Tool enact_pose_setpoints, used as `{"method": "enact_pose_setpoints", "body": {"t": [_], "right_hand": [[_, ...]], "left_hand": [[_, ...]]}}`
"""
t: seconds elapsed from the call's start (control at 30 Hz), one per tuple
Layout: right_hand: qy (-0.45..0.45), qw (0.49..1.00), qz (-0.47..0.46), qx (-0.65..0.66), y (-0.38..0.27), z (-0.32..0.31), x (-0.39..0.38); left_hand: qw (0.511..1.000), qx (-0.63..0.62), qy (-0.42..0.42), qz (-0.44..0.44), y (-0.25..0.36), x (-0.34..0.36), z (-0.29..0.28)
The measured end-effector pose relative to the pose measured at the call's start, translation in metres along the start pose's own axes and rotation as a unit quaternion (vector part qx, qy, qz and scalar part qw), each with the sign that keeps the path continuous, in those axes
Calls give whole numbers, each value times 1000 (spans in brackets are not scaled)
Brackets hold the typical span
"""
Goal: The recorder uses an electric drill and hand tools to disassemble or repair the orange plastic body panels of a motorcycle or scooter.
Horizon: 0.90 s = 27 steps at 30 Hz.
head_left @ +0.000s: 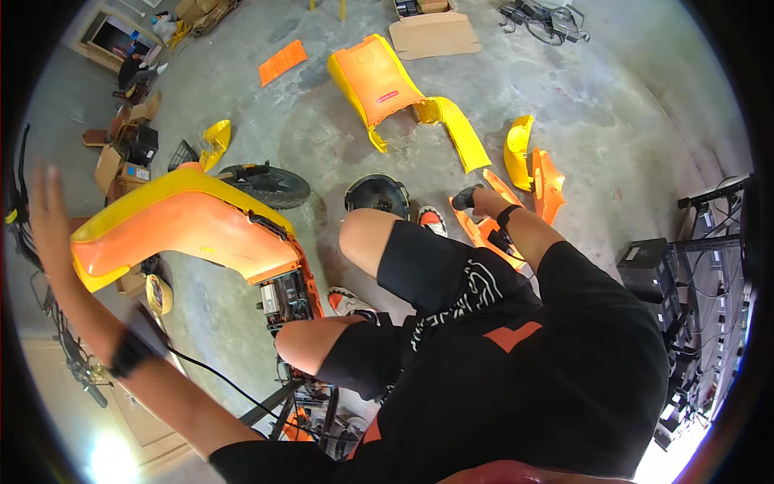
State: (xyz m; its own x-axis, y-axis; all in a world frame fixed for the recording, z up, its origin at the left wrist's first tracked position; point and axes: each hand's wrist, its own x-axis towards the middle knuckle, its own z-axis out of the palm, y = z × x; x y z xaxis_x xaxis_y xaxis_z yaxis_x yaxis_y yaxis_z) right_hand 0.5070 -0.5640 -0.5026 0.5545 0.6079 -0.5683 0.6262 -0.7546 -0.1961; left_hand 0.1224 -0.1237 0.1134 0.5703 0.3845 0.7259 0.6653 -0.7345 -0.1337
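Two hands flank the orange-and-yellow body panel (193,222), which we locate on the left side of the view, its bent long axis running roughly left to right. We find the left hand (48,214) nearer, just beyond the panel's left end, fingers extended and blurred; the right hand (487,203), well apart, meets a dark object (465,197), its grip we cannot tell.

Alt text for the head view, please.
A blurred left hand is outstretched beside a handlebar, near an orange and yellow body cover; the right hand is at a dark object. Yellow and orange panels lie on the floor.
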Motion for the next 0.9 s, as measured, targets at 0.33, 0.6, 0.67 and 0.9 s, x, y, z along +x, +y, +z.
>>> {"method": "enact_pose_setpoints", "body": {"t": [0.33,0.6,0.67,0.9], "right_hand": [[8,1000,-6,-6,-27,-8,69],[43,999,-20,-23,-63,6,171],[52,999,-14,-6,-68,17,187],[61,997,35,16,-70,58,210]], "left_hand": [[774,-351,-274,-450,146,-398,62],[807,-51,23,-589,136,-466,41],[820,-17,20,-572,136,-465,44],[834,9,18,-551,137,-452,55]]}}
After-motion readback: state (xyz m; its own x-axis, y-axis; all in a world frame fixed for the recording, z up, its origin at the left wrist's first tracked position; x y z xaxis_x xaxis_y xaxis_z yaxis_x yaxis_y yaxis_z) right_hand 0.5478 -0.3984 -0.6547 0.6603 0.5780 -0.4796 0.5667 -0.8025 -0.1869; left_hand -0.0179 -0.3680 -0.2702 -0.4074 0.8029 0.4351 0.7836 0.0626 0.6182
